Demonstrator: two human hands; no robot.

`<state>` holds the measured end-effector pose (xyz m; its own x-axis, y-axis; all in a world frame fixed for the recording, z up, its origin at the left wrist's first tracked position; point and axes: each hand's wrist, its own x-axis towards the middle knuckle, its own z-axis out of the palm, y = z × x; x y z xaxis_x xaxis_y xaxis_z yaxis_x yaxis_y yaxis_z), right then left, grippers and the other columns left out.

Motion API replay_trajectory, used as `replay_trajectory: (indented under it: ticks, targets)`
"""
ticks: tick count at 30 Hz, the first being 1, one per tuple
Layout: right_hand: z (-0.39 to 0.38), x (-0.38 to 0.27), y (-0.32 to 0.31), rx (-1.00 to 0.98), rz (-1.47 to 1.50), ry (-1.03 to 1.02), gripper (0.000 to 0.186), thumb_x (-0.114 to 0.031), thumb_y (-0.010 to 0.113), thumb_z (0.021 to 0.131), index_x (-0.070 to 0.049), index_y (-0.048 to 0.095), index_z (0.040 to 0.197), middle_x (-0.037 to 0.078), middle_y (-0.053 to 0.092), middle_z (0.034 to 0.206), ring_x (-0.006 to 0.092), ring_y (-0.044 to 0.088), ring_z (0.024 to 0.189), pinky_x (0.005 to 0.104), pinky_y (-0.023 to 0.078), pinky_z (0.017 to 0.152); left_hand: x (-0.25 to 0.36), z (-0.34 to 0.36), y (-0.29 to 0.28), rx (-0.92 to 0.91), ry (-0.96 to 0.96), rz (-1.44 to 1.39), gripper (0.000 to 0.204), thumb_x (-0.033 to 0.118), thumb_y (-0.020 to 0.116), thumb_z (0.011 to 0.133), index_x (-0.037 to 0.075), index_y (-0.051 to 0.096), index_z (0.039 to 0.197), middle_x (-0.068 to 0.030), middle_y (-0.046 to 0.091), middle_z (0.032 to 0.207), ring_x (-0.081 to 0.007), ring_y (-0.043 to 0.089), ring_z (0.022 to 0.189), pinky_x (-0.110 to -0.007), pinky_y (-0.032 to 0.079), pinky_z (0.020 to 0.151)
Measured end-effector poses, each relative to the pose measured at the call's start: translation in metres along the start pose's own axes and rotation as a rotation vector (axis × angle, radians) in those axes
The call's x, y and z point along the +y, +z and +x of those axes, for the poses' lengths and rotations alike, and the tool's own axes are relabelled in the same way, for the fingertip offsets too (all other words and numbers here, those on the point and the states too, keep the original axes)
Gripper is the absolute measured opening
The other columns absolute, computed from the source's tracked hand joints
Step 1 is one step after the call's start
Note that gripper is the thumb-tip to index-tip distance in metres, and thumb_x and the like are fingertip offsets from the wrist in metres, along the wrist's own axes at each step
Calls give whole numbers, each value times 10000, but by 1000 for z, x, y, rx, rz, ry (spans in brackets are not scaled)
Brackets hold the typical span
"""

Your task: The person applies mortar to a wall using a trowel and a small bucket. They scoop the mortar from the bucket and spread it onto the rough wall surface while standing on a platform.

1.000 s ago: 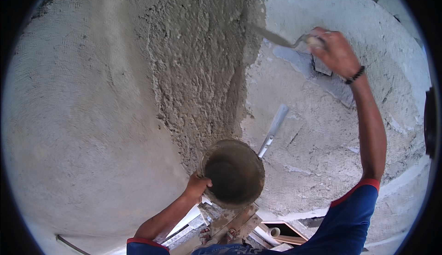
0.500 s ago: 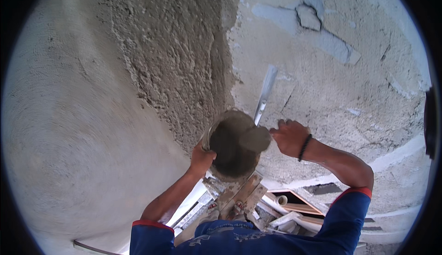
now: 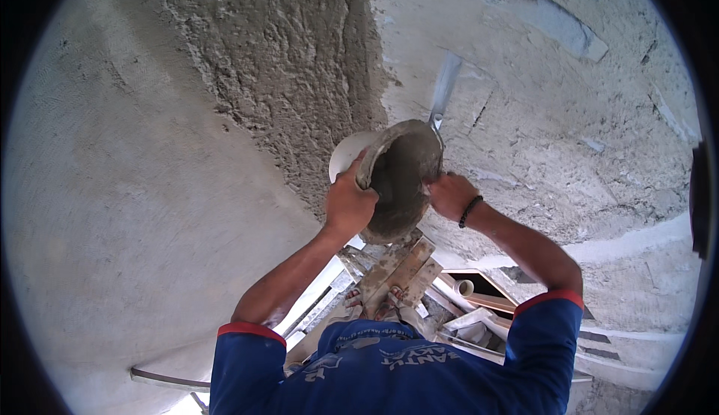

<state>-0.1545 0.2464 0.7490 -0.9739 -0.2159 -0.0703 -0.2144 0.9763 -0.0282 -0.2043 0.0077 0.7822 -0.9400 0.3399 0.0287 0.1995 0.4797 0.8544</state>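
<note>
A mortar-caked bucket (image 3: 393, 139) is tilted in front of me, its mouth turned toward me and right. Part of its white outer side shows on the left. My left hand (image 3: 350, 201) grips the left rim, with the thumb inside. At the right rim, my right hand (image 3: 451, 196) is closed round the trowel's handle, which is mostly hidden. The trowel's blade is down in the bucket and hard to tell from the grey mortar. Beyond the bucket, rough wet mortar (image 3: 284, 63) covers a band of the wall.
Smooth grey plaster (image 3: 150, 213) lies left of the rough band, bare wall (image 3: 524, 130) to its right. A metal straightedge (image 3: 445, 89) stands behind the bucket. My feet are on wooden planks (image 3: 401, 269); a pipe (image 3: 464, 288) and boards lie below right.
The bucket has been lifted and tipped, with its mouth swung right. My right hand has moved left to the rim, and the trowel's blade has gone from above the rim into the bucket.
</note>
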Motion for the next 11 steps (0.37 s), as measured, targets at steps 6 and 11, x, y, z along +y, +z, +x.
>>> replay_trajectory:
  ticks: [6,11]
  targets:
    - [-8,-18,38,78,394,-41,427,-333,612,778,-102,616,1137,185,662,929,372,645,859,486,522,778,-6,-8,-11,-17,-14,81,759,87,562,704,249,381,1423,-293,560,1158,-438,575,1034,-458,482,901]
    - [2,-12,-11,153,415,-218,524,-364,671,752,-109,602,1205,179,652,1096,327,635,1012,433,486,936,-26,-13,-46,39,9,-414,750,32,591,686,134,417,1409,-183,580,1266,-308,528,1211,-335,398,1014]
